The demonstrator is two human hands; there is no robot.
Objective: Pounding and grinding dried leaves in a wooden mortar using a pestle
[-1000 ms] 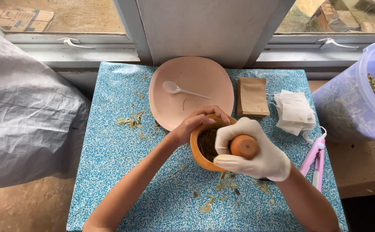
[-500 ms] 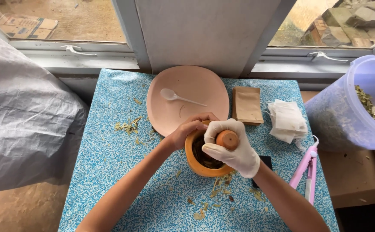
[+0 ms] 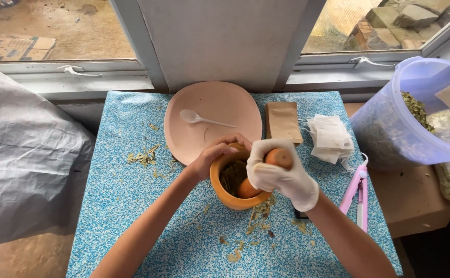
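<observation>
Head view: the gloved right hand [image 3: 281, 175] is gripping an orange pestle [image 3: 278, 157] — its tip sitting inside the orange mortar [image 3: 232, 198]. The bare left hand [image 3: 215, 153] is clasping the mortar's rim, mid-desk [image 3: 116, 206] — crushed leaves [image 3: 233, 175] inside.

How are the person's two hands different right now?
The right hand wears a white glove; the left hand is bare. The right hand grips the orange pestle, its tip down in the mortar, while the left hand holds the mortar's rim. The right hand sits above the bowl, the left at its far edge. Both work at the same mortar.
</observation>
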